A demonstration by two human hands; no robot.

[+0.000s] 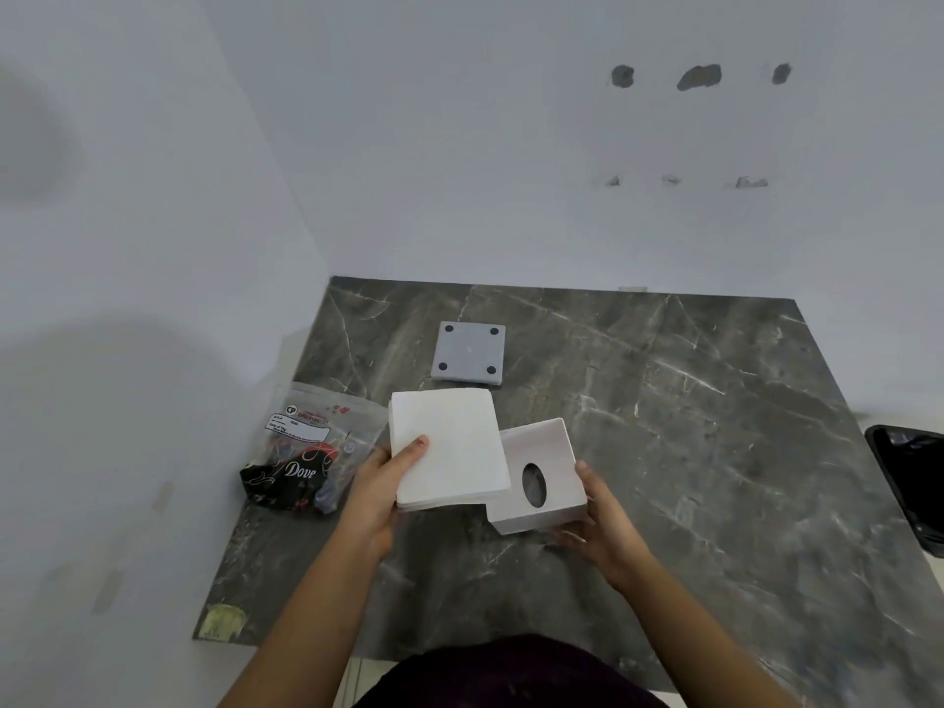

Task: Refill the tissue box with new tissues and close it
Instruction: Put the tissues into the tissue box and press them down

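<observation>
A white tissue box (pixel 557 452) stands upside down on the dark marble table (pixel 689 426), its open side up and the oval slot showing at its bottom. My right hand (pixel 600 523) grips its near right corner. My left hand (pixel 380 482) holds a flat stack of white tissues (pixel 447 447) by its near left edge, thumb on top. The stack hovers just left of the box and overlaps the box's left rim. The grey square base lid (pixel 469 354) with dark round feet at its corners lies further back on the table.
A clear plastic bag (pixel 306 452) with a black Dove pack inside lies at the table's left edge, close to my left hand. A black device (pixel 914 482) sits at the right edge. White walls close off the left and the back.
</observation>
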